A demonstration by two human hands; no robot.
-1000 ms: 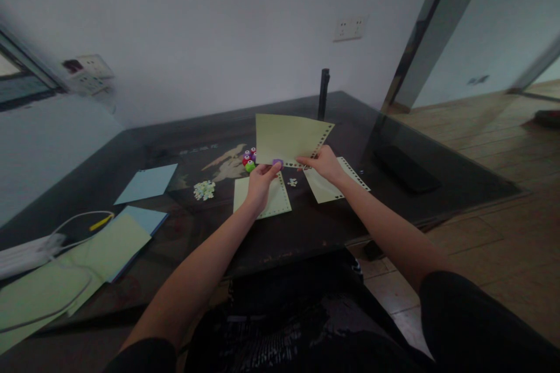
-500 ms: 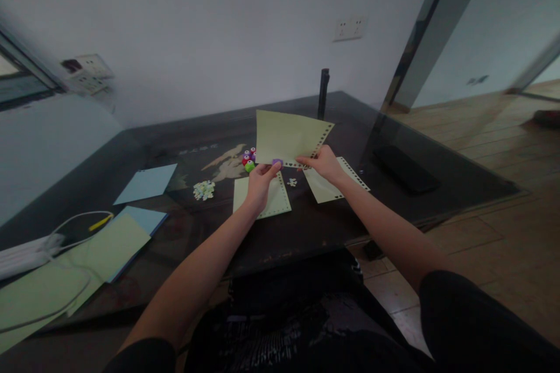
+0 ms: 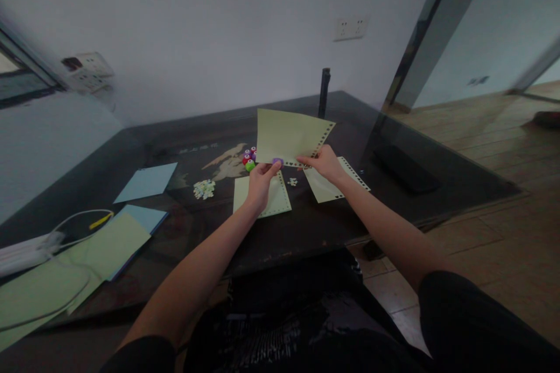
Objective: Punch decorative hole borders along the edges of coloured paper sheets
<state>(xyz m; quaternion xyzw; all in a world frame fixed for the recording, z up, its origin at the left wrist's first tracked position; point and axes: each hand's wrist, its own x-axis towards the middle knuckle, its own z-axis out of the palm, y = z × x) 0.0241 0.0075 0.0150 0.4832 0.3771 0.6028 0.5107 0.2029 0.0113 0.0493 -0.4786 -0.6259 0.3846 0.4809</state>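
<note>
A pale green sheet of paper (image 3: 286, 134) is raised over the table, with small punched holes along its right and lower edges. My left hand (image 3: 261, 182) is closed on a small purple craft punch (image 3: 277, 161) at the sheet's lower edge, thumb on top. My right hand (image 3: 324, 163) pinches the same sheet near its lower right corner. Below lie two more green sheets with punched edges, a left sheet (image 3: 245, 192) and a right sheet (image 3: 322, 187). Small paper cutouts (image 3: 293, 182) lie between them.
Several red, green and purple punches (image 3: 249, 158) stand behind my left hand. A pile of cutouts (image 3: 204, 189) lies to the left, near a blue sheet (image 3: 146, 182). Far left are stacked papers (image 3: 126, 239) and a white power strip (image 3: 26, 253). A black upright object (image 3: 324, 93) stands at the back.
Almost nothing differs. The held sheet, the purple punch and both hands keep nearly the same position, with only a very slight shift.
</note>
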